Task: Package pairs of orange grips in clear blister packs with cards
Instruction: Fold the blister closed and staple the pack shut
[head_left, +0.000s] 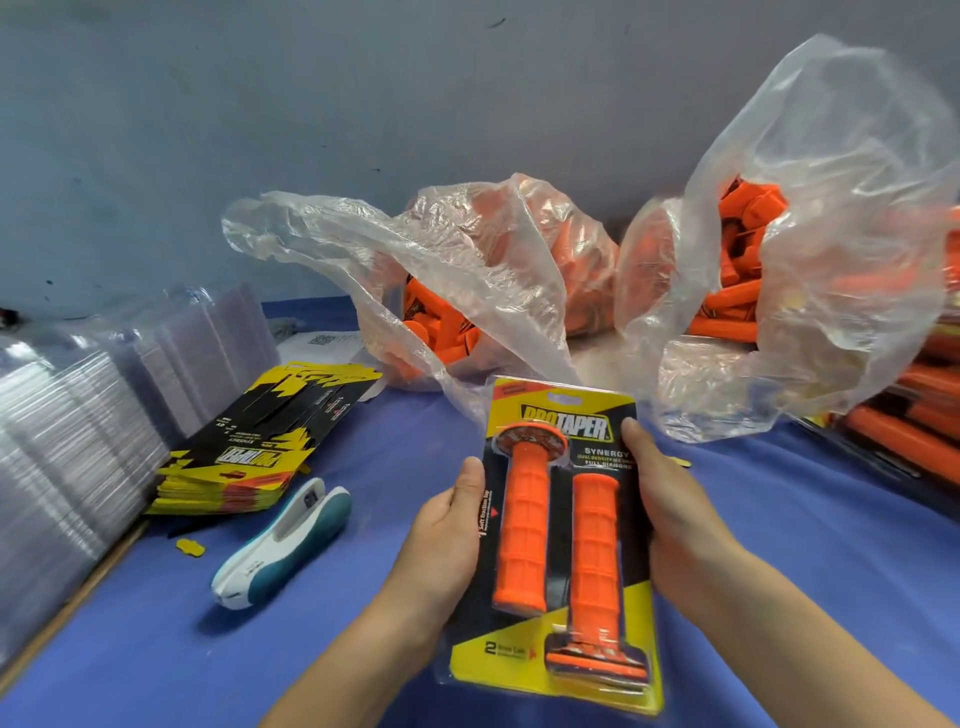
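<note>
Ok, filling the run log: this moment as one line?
left hand + right hand: holding clear blister pack by its side edges | contents: two orange rubber grips, yellow-black card

Even bright light, soft focus, curved edges

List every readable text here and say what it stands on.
"PROTAPER": top of the card in the held blister pack.
"SYNERGY": same card, right side.
"FULL DIAMOND": below that, partly blurred.
"2": card's lower left; words beside it blurred.
"PROTAPER" and "SYNERGY", upside down: top of the card stack.
Paper sheet: print too small.
</note>
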